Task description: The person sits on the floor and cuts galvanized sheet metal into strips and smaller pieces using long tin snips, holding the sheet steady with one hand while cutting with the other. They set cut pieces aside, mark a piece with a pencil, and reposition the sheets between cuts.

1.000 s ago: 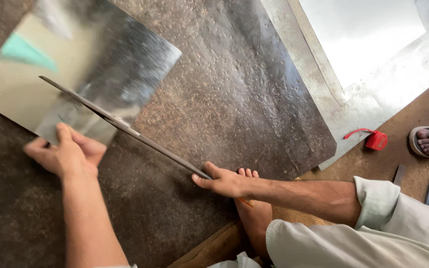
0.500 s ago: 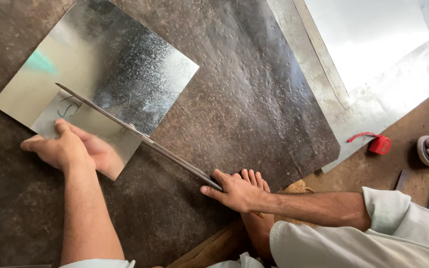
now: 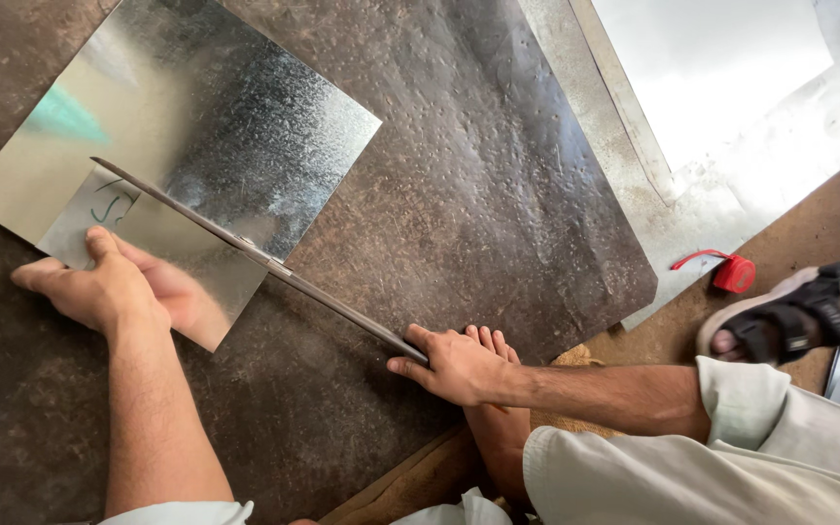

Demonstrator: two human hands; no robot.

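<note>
- Your left hand lies flat, fingers spread, pressing down on the near corner of the square shiny galvanised metal sheet; its grip is wide and closes around nothing.
- The thumb of that hand points up toward a small pale patch with green scribbled marks on the sheet, just beside it.
- Your right hand rests at the near end of the long thin grey metal straightedge, fingertips pressing on it; this grip is also flat and narrow rather than wrapped around the bar.
- The straightedge runs diagonally from your right hand up and left, crossing the lower corner of the sheet and ending near the scribbled patch, so the sheet lies between your two hands and mostly above the bar.
- The sheet sits tilted like a diamond on a large dark, rough, dimpled metal plate that covers the floor.
- Your bare foot is tucked just under your right hand at the plate's edge.
- A small red tape measure lies on the brown floor to the right, well apart from both hands.
- Beside it, a foot in a black strapped sandal rests on the floor.
- A larger pale sheet of metal lies at upper right, overlapping the dark plate's edge.
</note>
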